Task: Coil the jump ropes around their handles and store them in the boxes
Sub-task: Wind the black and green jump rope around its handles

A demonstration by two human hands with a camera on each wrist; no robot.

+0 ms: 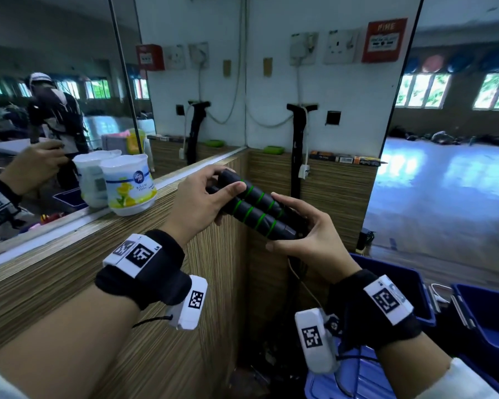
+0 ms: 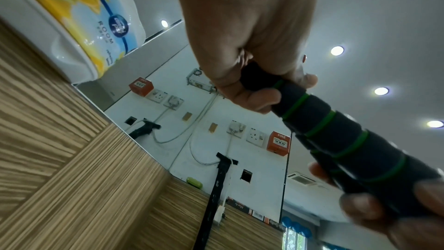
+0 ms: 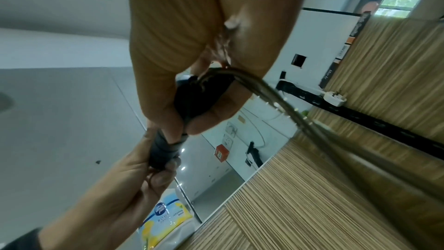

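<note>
Two black foam jump rope handles [image 1: 254,210] with green rings lie side by side, held in mid-air between my hands. My left hand [image 1: 211,194] grips their far end, thumb on top. My right hand [image 1: 303,228] holds the near end, where the rope comes out. In the left wrist view the handles [image 2: 336,136] run from my left hand toward the right fingers [image 2: 374,208]. In the right wrist view a thin brownish rope [image 3: 283,102] leaves the handle ends [image 3: 201,96] and hangs down to the right. Blue plastic boxes [image 1: 484,312] stand on the floor at lower right.
A wood-grain ledge [image 1: 78,254] runs along a mirror on the left, carrying a white air-freshener tub [image 1: 128,185]. The ledge's corner panel [image 1: 314,180] stands just behind the handles, with a black strap and plug [image 1: 300,156] hanging on it. A blue lid [image 1: 355,381] lies below my right wrist.
</note>
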